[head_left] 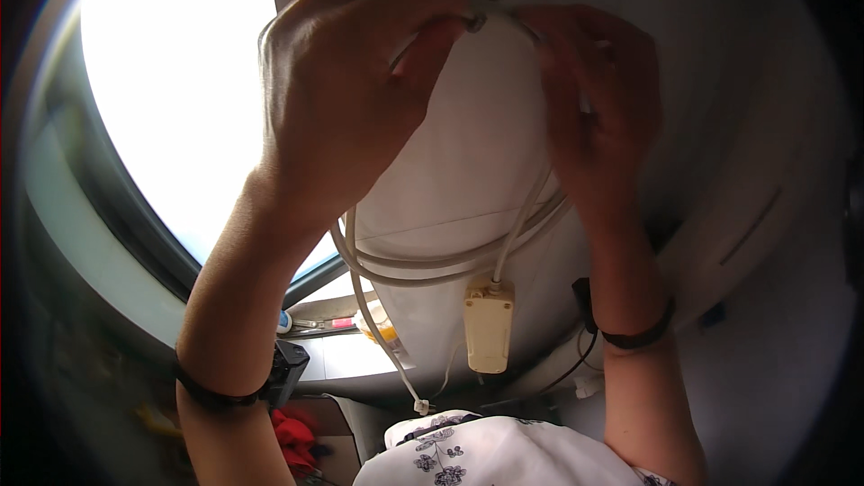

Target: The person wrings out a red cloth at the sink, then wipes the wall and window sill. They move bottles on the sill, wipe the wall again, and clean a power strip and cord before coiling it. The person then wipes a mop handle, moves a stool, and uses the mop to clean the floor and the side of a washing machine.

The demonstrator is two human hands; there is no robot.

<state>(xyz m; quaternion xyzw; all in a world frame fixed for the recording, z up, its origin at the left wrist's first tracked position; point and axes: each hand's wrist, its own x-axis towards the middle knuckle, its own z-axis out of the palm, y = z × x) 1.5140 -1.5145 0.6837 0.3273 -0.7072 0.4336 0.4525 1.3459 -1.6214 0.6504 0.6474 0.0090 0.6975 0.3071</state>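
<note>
Both of my hands are raised high against a white wall. My left hand (360,81) is closed in a pinch at a small dark metallic piece (475,23), whose kind I cannot make out. From there a white cable (517,25) arcs over to my right hand (598,81), whose fingers are closed round it. Loops of this cable (423,272) hang between my wrists, partly hidden behind the hands. A cream box-shaped unit (489,328) with screws at its corners dangles from the cable. Lower down, a strand ends in a small white connector (420,407).
A bright window (180,99) fills the left side. Beneath it, a sill (337,355) holds small items, including an orange-and-white one (378,324). Red cloth (295,436) lies at the lower left. A dark cord (576,364) hangs near my right forearm.
</note>
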